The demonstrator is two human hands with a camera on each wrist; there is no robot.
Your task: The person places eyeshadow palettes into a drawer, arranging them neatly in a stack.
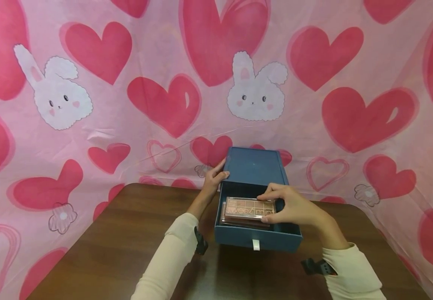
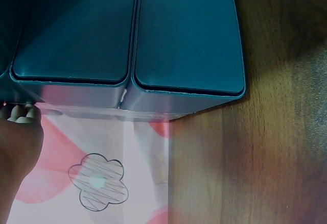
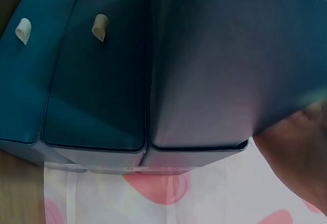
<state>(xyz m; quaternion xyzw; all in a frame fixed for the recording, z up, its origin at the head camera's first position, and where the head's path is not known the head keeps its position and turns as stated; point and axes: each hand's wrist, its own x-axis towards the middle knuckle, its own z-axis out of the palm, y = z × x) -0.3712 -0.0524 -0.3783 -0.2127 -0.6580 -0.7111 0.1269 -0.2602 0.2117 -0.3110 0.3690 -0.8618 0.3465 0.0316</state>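
Note:
A blue drawer box [image 1: 254, 165] stands on the wooden table, its top drawer [image 1: 257, 237] pulled out toward me. Inside the drawer lies an eyeshadow palette [image 1: 247, 208] with a clear lid and pale lettering; the edge of another flat case [image 1: 244, 224] shows beneath it. My right hand [image 1: 295, 206] pinches the upper palette's right end between thumb and fingers. My left hand [image 1: 212, 182] rests against the box's left side, thumb over the top edge. In the left wrist view, its fingertips [image 2: 20, 114] touch the box's side. The right wrist view shows the hand [image 3: 301, 147] beside the pulled-out drawer.
Lower closed drawers [image 3: 97, 81] have small pale pull tabs; another tab [image 1: 255, 244] hangs on the open drawer's front. Behind the brown table [image 1: 126, 246] hangs a pink cloth [image 1: 156, 37] with hearts and rabbits, close to the box's back.

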